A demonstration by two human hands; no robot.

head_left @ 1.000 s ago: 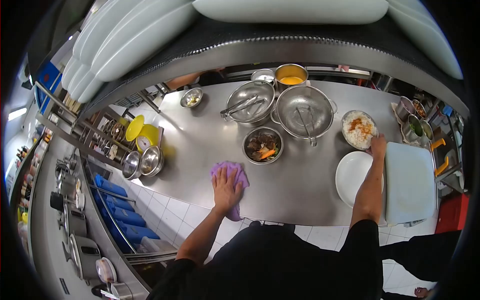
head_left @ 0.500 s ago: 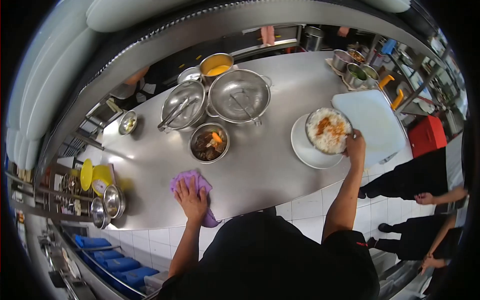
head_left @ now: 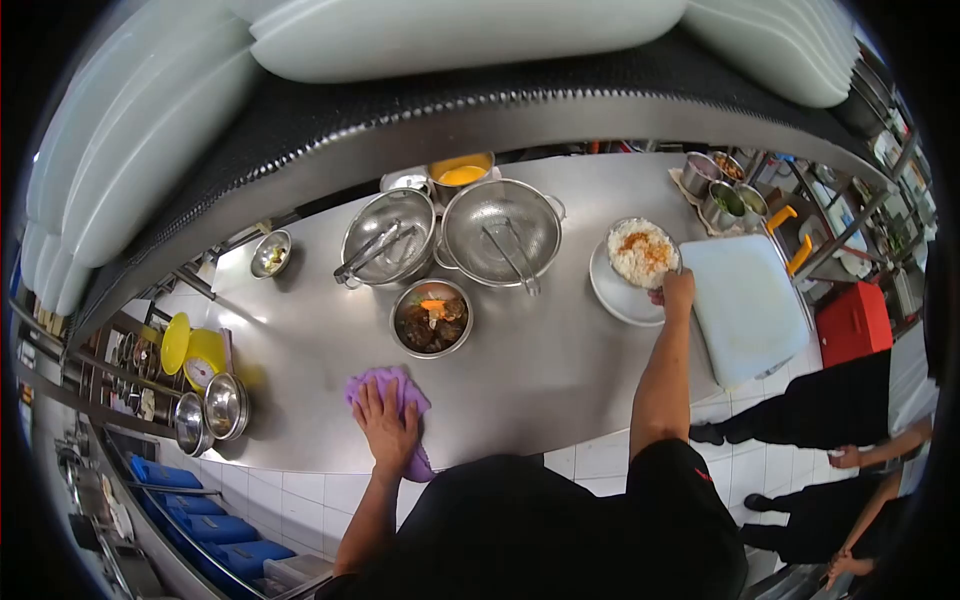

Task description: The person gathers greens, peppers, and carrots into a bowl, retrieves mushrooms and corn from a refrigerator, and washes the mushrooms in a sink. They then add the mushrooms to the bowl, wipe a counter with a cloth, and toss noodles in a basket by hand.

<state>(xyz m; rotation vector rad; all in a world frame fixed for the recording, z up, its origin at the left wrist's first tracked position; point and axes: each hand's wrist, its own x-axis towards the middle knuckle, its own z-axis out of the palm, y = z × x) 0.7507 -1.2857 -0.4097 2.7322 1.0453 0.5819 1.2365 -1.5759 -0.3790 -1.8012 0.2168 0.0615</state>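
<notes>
My right hand (head_left: 676, 287) grips the near right rim of a metal bowl of white rice (head_left: 645, 250) with orange-brown sauce on top. The bowl is tipped towards me and overlaps the far part of a round white plate (head_left: 622, 304) on the steel table. At the left, my left hand (head_left: 388, 428) lies flat with fingers spread on a crumpled purple cloth (head_left: 415, 461) near the table's front edge. Beyond the cloth stands a metal bowl of dark stew (head_left: 432, 325) with orange pieces.
Two metal strainers (head_left: 500, 222) with tongs stand behind the stew, a pot of yellow liquid (head_left: 462, 172) behind them. Right lies a white cutting board (head_left: 748, 305). A yellow scale (head_left: 203, 362) is at far left. White plates (head_left: 470, 38) fill the overhead shelf. Two people stand at right.
My view has tilted up, bringing more of the shelf in. My right hand has moved the rice bowl slightly left and away over the plate. My left hand stays on the cloth.
</notes>
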